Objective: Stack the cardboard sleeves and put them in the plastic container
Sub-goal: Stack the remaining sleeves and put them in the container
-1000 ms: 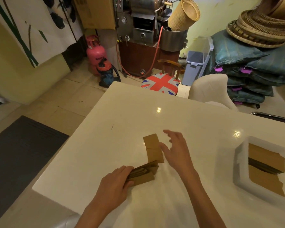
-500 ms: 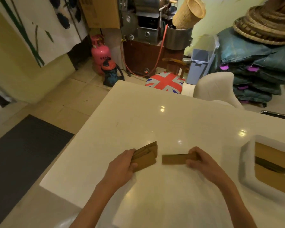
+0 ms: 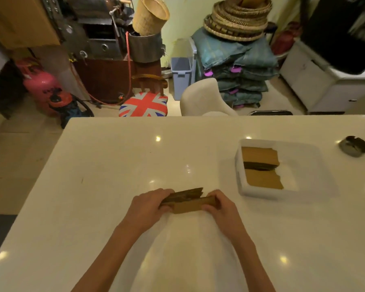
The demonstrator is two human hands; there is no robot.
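Head view: white glossy table point(image 3: 114, 165) fills the lower frame, both bare forearms coming in from 6 o'clock. The left hand point(image 3: 144, 208) and right hand point(image 3: 219, 207) meet just below frame centre, each clamped on one end of a stack of cardboard sleeves point(image 3: 188, 201). Left-hand fingers curl over the stack's left end, thumb side toward the camera; right-hand fingers wrap the right end, thumb pressed on the near face. The sleeves are flat, brown kraft cardboard, stood on their long edges on or just above the table, I cannot tell which. The near sleeve shows a plain tan face; behind it the darker top edges of several more fan out unevenly, not squared up, some poking higher toward 12 o'clock. Exact count not readable. At about 2 o'clock from the hands, well apart from them, sits the plastic container point(image 3: 303, 165), white, rectangular with rounded corners, shallow walls. Its left half already holds more sleeves point(image 3: 259, 157): two tan flat faces with ragged right edges and a dark band of edges between them; the right half of the container shows bare white floor. Farther out at 2 o'clock, near the table's right edge, a small dark round object point(image 3: 354, 146), blurred, identity unclear. Beyond the table at 12 o'clock, a union-flag cushion stool point(image 3: 143, 104) and a cream chair back point(image 3: 200, 98) tucked by the far edge.
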